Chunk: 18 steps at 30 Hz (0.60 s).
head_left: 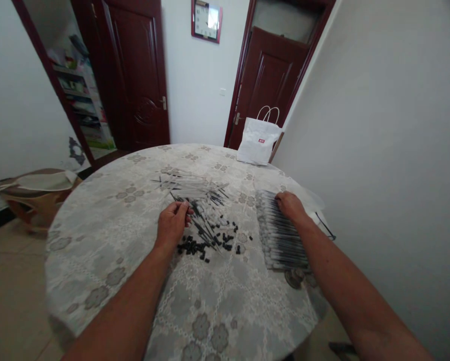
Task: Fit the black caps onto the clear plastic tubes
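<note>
Several slim dark rods (203, 225) slant rightward and bodyward from the left hand (174, 220), which pinches them beside small black cylindrical caps (192, 246). Rightward, a flat row of slim grey pale-ended rods (283, 243) lies crosswise, mostly bodyward of the nearer right hand (289, 204), back upward, fingers bent at its far edge; whether they grip, I cannot tell.

Interior of a home, indicated by a round table (108, 235) under a floral tablecloth (175, 311) and, beyond the table's far edge, dark-red panelled doors (134, 75) and a wall clock (205, 21).
</note>
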{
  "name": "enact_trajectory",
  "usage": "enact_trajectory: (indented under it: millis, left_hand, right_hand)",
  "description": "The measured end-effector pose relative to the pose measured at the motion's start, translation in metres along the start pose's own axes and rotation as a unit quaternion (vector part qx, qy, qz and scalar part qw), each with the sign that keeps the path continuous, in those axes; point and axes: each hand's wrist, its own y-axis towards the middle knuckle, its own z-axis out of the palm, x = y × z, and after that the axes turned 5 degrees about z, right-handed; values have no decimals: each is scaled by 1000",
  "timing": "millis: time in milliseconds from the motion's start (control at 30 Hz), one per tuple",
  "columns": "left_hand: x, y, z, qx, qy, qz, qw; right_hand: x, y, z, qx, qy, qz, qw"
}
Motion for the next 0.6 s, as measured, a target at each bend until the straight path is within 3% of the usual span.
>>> enact_trajectory:
  millis: [167,267,433,600]
  left_hand:
    - [4,1,1,-3,-12,3,1000]
    - [6,1,2,-5,-16,4,1000]
    - [5,1,2,-6,-28,-5,1000]
    - [4,1,2,-6,-22,-10,1000]
  right_hand:
    - [21,-7,-11,-22,15,-13,1000]
    - [55,-26,-26,-43,81,-81,992]
    - [124,-67,-33,70,144,-202,966]
    - [163,-82,-12,129,105,-195,967]
